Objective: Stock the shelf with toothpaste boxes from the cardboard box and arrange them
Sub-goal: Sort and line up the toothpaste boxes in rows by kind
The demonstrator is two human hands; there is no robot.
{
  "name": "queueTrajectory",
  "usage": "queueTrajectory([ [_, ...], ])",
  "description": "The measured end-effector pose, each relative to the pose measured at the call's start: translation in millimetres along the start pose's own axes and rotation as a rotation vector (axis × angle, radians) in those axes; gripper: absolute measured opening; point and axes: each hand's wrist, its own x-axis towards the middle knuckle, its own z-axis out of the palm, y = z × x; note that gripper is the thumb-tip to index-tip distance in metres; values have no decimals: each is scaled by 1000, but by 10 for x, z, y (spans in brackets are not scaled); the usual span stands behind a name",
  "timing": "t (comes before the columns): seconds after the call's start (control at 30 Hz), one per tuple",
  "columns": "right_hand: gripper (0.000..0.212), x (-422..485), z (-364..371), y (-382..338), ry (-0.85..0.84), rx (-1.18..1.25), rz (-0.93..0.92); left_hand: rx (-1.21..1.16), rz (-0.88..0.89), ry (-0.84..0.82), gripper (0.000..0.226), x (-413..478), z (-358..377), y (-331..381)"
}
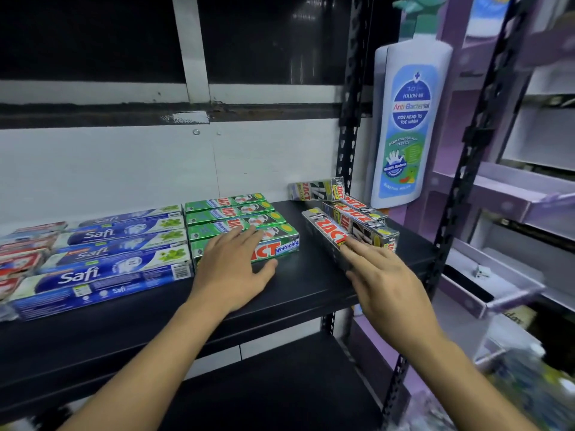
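**Toothpaste boxes are squared up on a black shelf (295,284).** The left hand (236,269) is laid flat, its grip open, on the nearest box of the green row (236,213), on which "ZACT Whitening" can be read. The right hand (382,281), its grip likewise open and fingers straight, is set against the near end of the silver boxes (351,227). These are marked "ZACT" in red and lie askew at the right of the shelf. One more silver box (314,189) is seen apart at the far edge. The skewed stack would best be swung parallel to the green row by flat pressure along a long side. The green row should be steadied meanwhile, the near ends then drawn level and the names kept facing out. To the left, blue boxes (118,275) are labelled "Safi"; the red ones beyond cannot be read. A bottle-shaped display (410,119) at the right reads "Follow Me Anti-Bacterial Kids Head to Toe Wash". The cardboard box is not in view.
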Motion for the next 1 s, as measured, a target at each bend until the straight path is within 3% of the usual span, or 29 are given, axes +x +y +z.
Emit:
queueTrajectory([
  [0.1,46,-8,4,-37,37,-80,-104,-9,-1,-1,68,-8,-6,-5],
  [0.2,32,29,-36,-46,20,87,-190,-12,-3,2,67,-19,0,-11],
  [0.33,26,125,-184,-45,57,436,-21,-9,-5,8,67,-18,3,-6],
  [0.43,23,316,-205,172,120,388,157,-7,-5,10,67,-16,7,-2],
  [0.57,34,626,-149,524,-107,248,371,-18,-11,10,68,-15,7,1],
  [0.8,60,984,24,690,-552,162,414,-27,-17,10,67,-16,5,3],
  [1.0,55,811,2,648,-528,104,379,-32,-15,17,66,-12,4,-1],
])
